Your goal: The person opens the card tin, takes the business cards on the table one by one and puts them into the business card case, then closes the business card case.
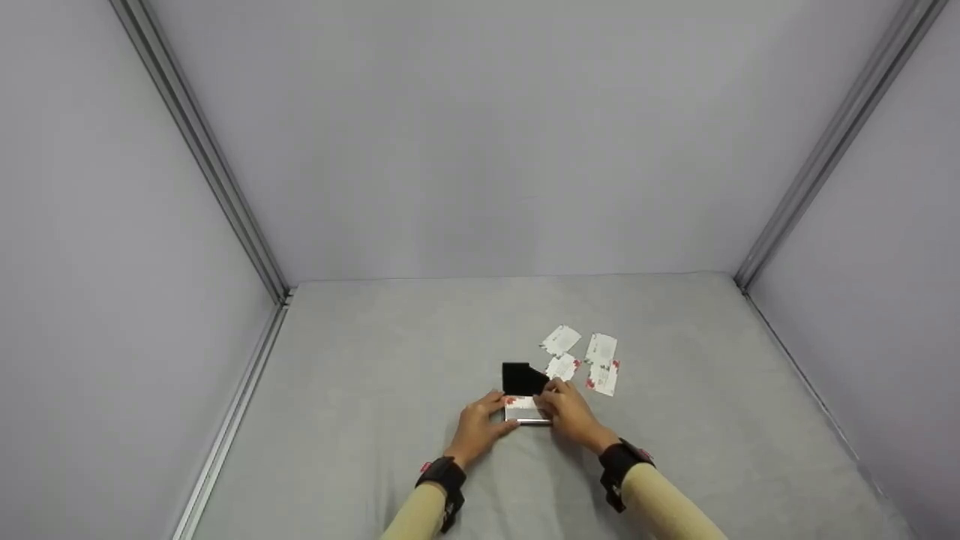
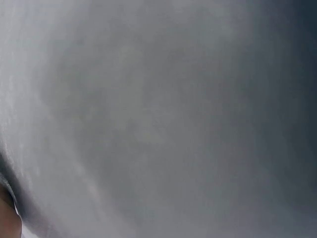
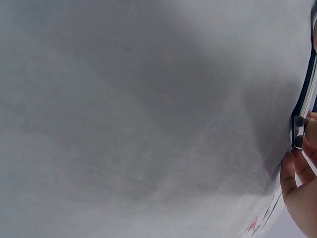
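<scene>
Both hands work on a small card case [image 1: 525,397] that lies on the grey cloth table [image 1: 360,420], at about 6 o'clock from the middle of the table and close to the person. Its black lid [image 1: 517,377] stands open toward 12 o'clock. The left hand [image 1: 480,426] grips the left end of the case with curled fingers. The right hand [image 1: 570,411] curls over the right end, where a card [image 1: 520,404] lies in the case, and it seems to pinch this card; in the right wrist view the fingers [image 3: 297,183] touch the shiny metal edge of the case.

The card can catch on the rim and bend if it is pushed at an angle. The light case can slide on the cloth if the left hand loosens. The open lid can fall shut on the fingers.

Four loose cards [image 1: 589,358] lie at 1 o'clock from the case, near each other, so a sleeve could brush them.

The walls around the table are plain grey, with metal rails [image 1: 202,150] in the corners.
</scene>
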